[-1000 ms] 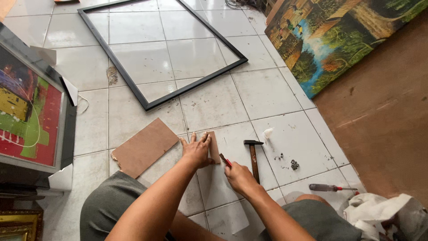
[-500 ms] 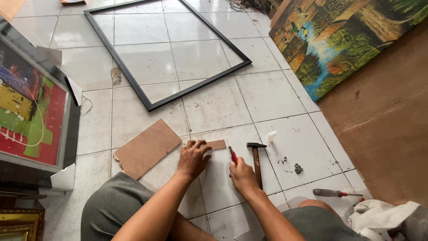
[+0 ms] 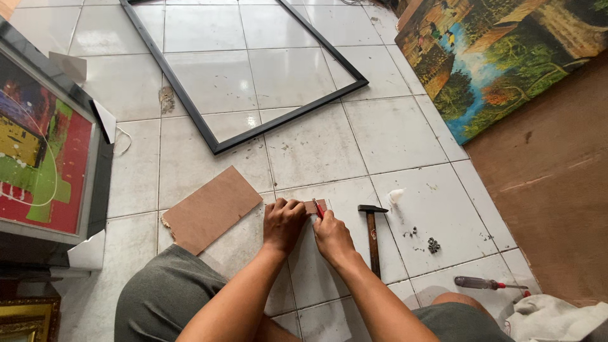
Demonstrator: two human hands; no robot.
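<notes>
my knees and grey shorts fill the bottom, and my two forearms run up to the tile floor. my left hand is curled down, pressing on a small brown piece of board that lies flat on the tile, mostly hidden under my fingers. my right hand is closed around a thin red tool, its tip touching that little piece. just right of my hands lies a hammer, and further right a screwdriver near a white cloth. to the left a bigger brown board lies flat. beyond them a black frame lies on the tiles, with a landscape painting at far right and a framed abstract picture at left
</notes>
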